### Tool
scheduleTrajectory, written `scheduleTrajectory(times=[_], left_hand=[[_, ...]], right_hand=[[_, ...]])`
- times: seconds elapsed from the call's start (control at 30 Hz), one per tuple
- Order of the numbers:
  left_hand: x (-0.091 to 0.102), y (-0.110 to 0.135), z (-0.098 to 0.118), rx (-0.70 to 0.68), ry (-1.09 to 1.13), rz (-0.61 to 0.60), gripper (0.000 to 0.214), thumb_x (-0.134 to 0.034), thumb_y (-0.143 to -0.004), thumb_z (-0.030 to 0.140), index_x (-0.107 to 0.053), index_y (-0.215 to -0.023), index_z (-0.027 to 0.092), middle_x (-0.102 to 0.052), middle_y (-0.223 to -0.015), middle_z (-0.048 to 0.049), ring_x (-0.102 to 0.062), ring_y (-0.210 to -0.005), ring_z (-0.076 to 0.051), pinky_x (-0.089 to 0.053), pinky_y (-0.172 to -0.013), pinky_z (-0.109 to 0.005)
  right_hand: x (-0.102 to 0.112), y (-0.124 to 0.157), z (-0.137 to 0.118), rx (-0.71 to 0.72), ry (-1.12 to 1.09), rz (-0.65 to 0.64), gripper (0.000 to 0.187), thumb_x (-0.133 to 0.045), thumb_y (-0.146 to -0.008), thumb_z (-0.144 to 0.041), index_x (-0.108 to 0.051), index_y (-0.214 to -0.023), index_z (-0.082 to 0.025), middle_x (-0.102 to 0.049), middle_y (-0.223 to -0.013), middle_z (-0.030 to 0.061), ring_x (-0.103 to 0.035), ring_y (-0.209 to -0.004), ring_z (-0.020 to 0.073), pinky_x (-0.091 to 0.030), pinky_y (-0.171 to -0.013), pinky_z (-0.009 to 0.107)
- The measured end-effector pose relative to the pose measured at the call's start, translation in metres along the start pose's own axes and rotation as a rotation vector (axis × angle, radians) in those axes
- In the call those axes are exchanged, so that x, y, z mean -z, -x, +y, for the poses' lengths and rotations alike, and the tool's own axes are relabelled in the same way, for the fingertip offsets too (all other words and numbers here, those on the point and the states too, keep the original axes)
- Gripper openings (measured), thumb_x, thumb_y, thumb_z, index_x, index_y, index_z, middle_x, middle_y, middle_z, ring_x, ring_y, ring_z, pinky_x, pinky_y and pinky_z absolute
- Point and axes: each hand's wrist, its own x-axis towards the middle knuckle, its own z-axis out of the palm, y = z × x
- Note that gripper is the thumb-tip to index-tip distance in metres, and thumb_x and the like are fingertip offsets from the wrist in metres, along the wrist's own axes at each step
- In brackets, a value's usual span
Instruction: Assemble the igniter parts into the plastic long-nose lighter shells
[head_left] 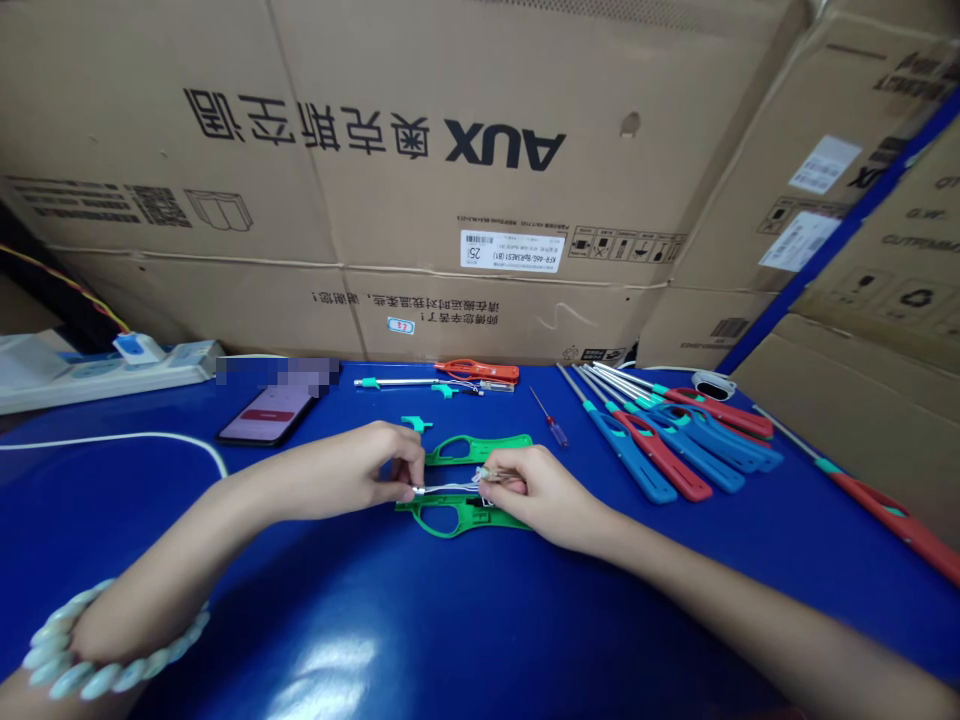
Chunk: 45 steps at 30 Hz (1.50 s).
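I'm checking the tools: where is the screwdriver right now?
In the head view, the screwdriver lies right of centre on the blue table, beyond the right hand and just left of the fanned-out lighters.

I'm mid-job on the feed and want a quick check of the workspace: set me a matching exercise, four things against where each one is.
Things
1. Screwdriver
2. Phone
3. Green casing halves
4. Bead bracelet

Places
A. One on each side of the white wires that run from the left hand to the right hand
B. Around the left arm
C. Just left of the blue and red lighters
D. Near the white power strip

Pairs: 1-C, 2-D, 3-A, 4-B
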Motion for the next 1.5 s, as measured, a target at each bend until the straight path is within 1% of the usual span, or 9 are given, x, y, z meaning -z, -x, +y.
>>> scheduleTrajectory(times=[0.13,0.23,0.4,0.5,0.6,0.8,0.97,1.2,1.5], left_hand=[[-0.001,0.000,-0.001,0.024,-0.011,-0.019,0.013,-0.057,-0.082,0.028,-0.067,-0.078,0.019,-0.063,-0.080,-0.0013,-0.058,-0.071,-0.015,-0.044,-0.066,-0.025],[-0.002,0.001,-0.001,0.054,-0.018,-0.035,0.010,-0.059,-0.079,0.025,-0.068,-0.078,0.020,-0.064,-0.080,-0.0014,-0.058,-0.070,-0.015,-0.043,-0.064,-0.024],[-0.004,0.000,-0.003,0.100,-0.032,-0.048,0.008,-0.060,-0.074,0.021,-0.067,-0.076,0.019,-0.064,-0.075,-0.0011,-0.058,-0.066,-0.015,-0.043,-0.060,-0.023],[-0.005,-0.001,-0.003,0.141,-0.051,-0.061,0.009,-0.060,-0.072,0.019,-0.067,-0.077,0.020,-0.064,-0.073,-0.0002,-0.059,-0.065,-0.015,-0.042,-0.058,-0.023],[-0.005,-0.001,-0.003,0.162,-0.063,-0.071,0.008,-0.060,-0.072,0.017,-0.066,-0.077,0.020,-0.064,-0.072,0.0007,-0.059,-0.064,-0.015,-0.041,-0.057,-0.023],[-0.006,0.000,-0.005,0.151,-0.068,-0.081,0.009,-0.060,-0.073,0.015,-0.066,-0.077,0.021,-0.064,-0.072,0.0021,-0.059,-0.065,-0.014,-0.040,-0.058,-0.022],[-0.007,-0.001,-0.003,0.139,-0.108,-0.053,0.011,-0.062,-0.071,0.013,-0.066,-0.075,0.021,-0.064,-0.070,0.0027,-0.058,-0.063,-0.014,-0.038,-0.056,-0.022],[-0.009,0.002,-0.007,0.125,-0.170,-0.016,0.015,-0.058,-0.071,0.011,-0.068,-0.072,0.022,-0.066,-0.069,0.0019,-0.058,-0.063,-0.014,-0.036,-0.056,-0.023],[-0.010,0.001,0.000,0.118,-0.261,-0.008,0.018,-0.057,-0.069,0.006,-0.065,-0.070,0.021,-0.064,-0.070,0.0014,-0.057,-0.066,-0.014,-0.033,-0.058,-0.024]], right_hand=[[-0.003,0.000,0.001,-0.011,0.024,-0.008,0.028,-0.056,-0.082,-0.020,-0.039,-0.060,-0.019,-0.031,-0.056,-0.0074,-0.029,-0.052,0.0079,-0.022,-0.049,0.021],[-0.004,0.000,0.001,-0.010,0.060,-0.017,0.024,-0.057,-0.082,-0.018,-0.045,-0.062,-0.018,-0.034,-0.055,-0.0074,-0.031,-0.052,0.0077,-0.022,-0.049,0.020],[-0.009,0.001,-0.001,0.054,0.183,-0.011,0.012,-0.057,-0.082,-0.012,-0.058,-0.071,-0.017,-0.045,-0.059,-0.0056,-0.037,-0.053,0.0083,-0.025,-0.052,0.020],[-0.012,0.003,-0.001,0.087,0.213,0.001,0.013,-0.055,-0.079,-0.006,-0.061,-0.075,-0.018,-0.051,-0.063,-0.0044,-0.041,-0.055,0.0090,-0.026,-0.053,0.020],[-0.013,0.003,0.000,0.097,0.217,0.008,0.015,-0.054,-0.078,-0.006,-0.061,-0.076,-0.018,-0.054,-0.064,-0.0037,-0.041,-0.055,0.0093,-0.026,-0.054,0.020],[-0.014,0.003,0.000,0.099,0.213,0.013,0.015,-0.053,-0.077,-0.005,-0.060,-0.074,-0.017,-0.052,-0.062,-0.0039,-0.040,-0.055,0.0090,-0.025,-0.053,0.020],[-0.013,0.003,-0.001,0.082,0.203,0.008,0.014,-0.053,-0.077,-0.006,-0.060,-0.075,-0.018,-0.051,-0.061,-0.0042,-0.040,-0.054,0.0089,-0.025,-0.053,0.020],[-0.013,0.002,-0.002,0.098,0.180,0.016,0.015,-0.054,-0.077,-0.004,-0.059,-0.073,-0.017,-0.049,-0.061,-0.0052,-0.038,-0.054,0.0079,-0.025,-0.053,0.019],[-0.014,0.002,-0.001,0.091,0.152,0.008,0.014,-0.056,-0.079,-0.005,-0.060,-0.072,-0.016,-0.047,-0.060,-0.0063,-0.037,-0.053,0.0061,-0.024,-0.052,0.018]])
